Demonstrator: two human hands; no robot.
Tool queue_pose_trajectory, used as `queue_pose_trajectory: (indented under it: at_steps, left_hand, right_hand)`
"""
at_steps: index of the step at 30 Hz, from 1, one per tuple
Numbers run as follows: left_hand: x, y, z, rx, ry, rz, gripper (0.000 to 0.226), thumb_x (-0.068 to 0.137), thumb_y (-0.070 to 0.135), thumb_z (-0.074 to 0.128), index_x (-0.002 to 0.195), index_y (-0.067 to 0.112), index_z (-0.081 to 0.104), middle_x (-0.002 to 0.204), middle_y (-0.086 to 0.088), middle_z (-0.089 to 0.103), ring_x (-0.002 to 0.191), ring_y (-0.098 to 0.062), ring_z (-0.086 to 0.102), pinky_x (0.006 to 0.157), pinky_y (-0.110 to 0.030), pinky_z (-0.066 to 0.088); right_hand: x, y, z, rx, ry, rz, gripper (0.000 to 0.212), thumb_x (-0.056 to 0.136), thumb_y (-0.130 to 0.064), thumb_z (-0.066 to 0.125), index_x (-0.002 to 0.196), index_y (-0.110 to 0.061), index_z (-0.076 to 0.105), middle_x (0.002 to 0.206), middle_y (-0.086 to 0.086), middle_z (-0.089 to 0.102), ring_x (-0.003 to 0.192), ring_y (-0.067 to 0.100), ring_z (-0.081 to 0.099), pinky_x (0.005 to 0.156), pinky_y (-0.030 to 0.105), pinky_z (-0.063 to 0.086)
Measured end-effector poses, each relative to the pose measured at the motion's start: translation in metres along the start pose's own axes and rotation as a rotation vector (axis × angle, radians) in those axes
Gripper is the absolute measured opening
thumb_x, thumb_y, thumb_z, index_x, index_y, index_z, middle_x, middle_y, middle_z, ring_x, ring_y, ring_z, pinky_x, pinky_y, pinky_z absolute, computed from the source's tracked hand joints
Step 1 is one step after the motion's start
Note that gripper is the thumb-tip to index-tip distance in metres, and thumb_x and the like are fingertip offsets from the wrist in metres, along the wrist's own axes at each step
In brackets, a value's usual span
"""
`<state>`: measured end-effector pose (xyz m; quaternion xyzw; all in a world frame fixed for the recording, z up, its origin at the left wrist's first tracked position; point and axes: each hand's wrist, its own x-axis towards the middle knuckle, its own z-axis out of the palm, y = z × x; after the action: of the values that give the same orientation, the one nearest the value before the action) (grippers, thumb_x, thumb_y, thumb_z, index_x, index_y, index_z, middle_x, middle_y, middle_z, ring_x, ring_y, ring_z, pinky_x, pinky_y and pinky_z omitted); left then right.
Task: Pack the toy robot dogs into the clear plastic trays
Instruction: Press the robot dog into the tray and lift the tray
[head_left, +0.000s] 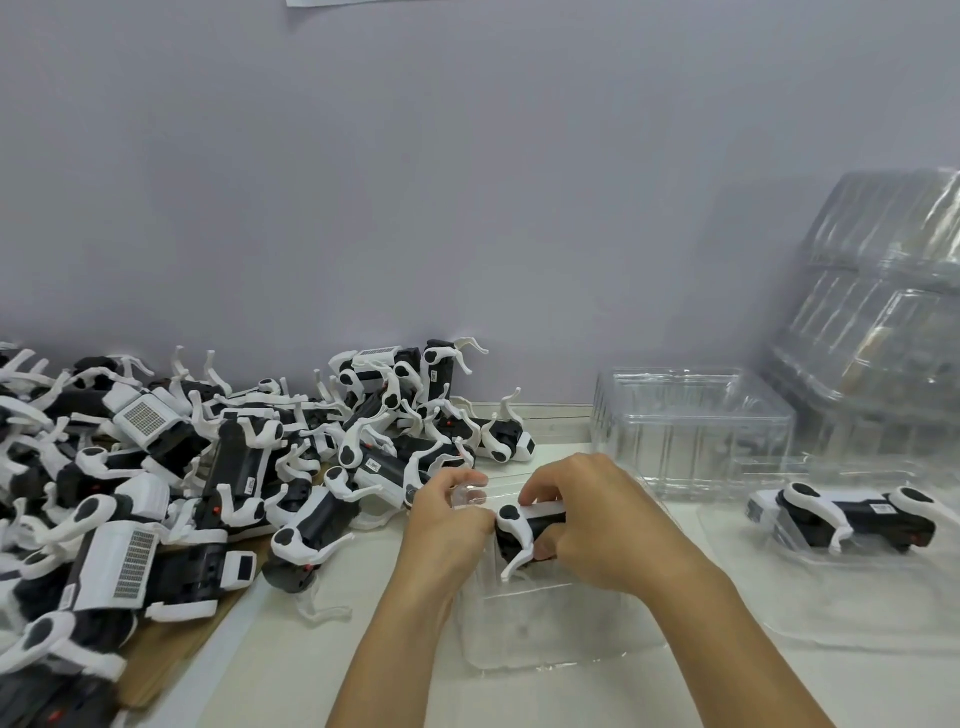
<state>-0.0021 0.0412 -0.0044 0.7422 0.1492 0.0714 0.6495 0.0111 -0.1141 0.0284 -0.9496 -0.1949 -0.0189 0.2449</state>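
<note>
Both hands are busy over the clear tray (545, 623) sitting front and centre on the white worktop (291, 670); the right hand (587, 525) has its fingers curled round a black-and-white toy dog (524, 525), so that grip is closed on it, holding it just above the tray's far end; the left hand (447, 525) pinches at the dog's front end, though I can't tell if it's got the dog itself or the tray's rim. Huge pile of toy dogs (208, 467) heaped on the left, against the grey wall (415, 182), partly on a sheet of cardboard (171, 649). Off to the right one packed dog (852, 514) lies on its side in another tray (831, 608); behind it a stack of empty trays (691, 431), and more trays leaning on the wall (883, 322).
</note>
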Motion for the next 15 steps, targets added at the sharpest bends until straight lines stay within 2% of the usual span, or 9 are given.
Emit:
queue_pose_trajectory:
  at_steps: [3, 5, 9, 12, 15]
  left_hand:
    - [-0.002, 0.002, 0.0, 0.065, -0.003, 0.02, 0.035, 0.08, -0.007, 0.062, 0.099, 0.023, 0.062, 0.105, 0.001, 0.063, 0.086, -0.006, 0.059, 0.049, -0.002, 0.038]
    - [-0.005, 0.005, -0.002, 0.108, -0.027, 0.041, 0.034, 0.083, -0.004, 0.06, 0.1, 0.025, 0.06, 0.107, 0.004, 0.061, 0.089, -0.004, 0.058, 0.053, -0.006, 0.041]
    - [-0.008, 0.013, -0.009, 0.21, -0.084, 0.143, 0.025, 0.086, 0.008, 0.06, 0.095, 0.031, 0.054, 0.113, 0.011, 0.056, 0.1, -0.004, 0.054, 0.068, -0.019, 0.038]
    - [-0.009, 0.018, -0.012, 0.326, -0.179, 0.198, 0.01, 0.086, 0.025, 0.069, 0.088, 0.032, 0.062, 0.117, 0.012, 0.06, 0.111, -0.006, 0.052, 0.082, -0.022, 0.037]
    - [-0.008, 0.018, -0.015, 0.384, -0.252, 0.19, 0.008, 0.085, 0.032, 0.076, 0.088, 0.03, 0.068, 0.13, 0.01, 0.059, 0.128, -0.013, 0.05, 0.099, -0.028, 0.035]
  right_hand:
    - [0.0, -0.001, 0.0, -0.004, -0.004, 0.011, 0.042, 0.07, -0.023, 0.083, 0.108, -0.034, 0.07, 0.099, -0.008, 0.064, 0.088, 0.015, 0.061, 0.076, 0.031, 0.053]
    - [-0.001, -0.001, -0.001, 0.009, 0.001, 0.019, 0.042, 0.069, -0.023, 0.083, 0.107, -0.034, 0.071, 0.098, -0.01, 0.065, 0.087, 0.014, 0.062, 0.076, 0.031, 0.054]
    - [-0.002, -0.001, -0.002, 0.037, 0.004, 0.028, 0.041, 0.068, -0.023, 0.084, 0.105, -0.034, 0.072, 0.097, -0.012, 0.066, 0.087, 0.011, 0.063, 0.077, 0.031, 0.055]
    - [-0.003, -0.001, -0.003, 0.059, -0.007, 0.039, 0.037, 0.067, -0.021, 0.083, 0.1, -0.035, 0.073, 0.091, -0.012, 0.068, 0.083, 0.011, 0.065, 0.075, 0.032, 0.057]
    - [-0.003, -0.003, -0.005, 0.067, -0.02, 0.042, 0.033, 0.066, -0.018, 0.08, 0.094, -0.035, 0.074, 0.084, -0.012, 0.069, 0.077, 0.012, 0.066, 0.07, 0.033, 0.057]
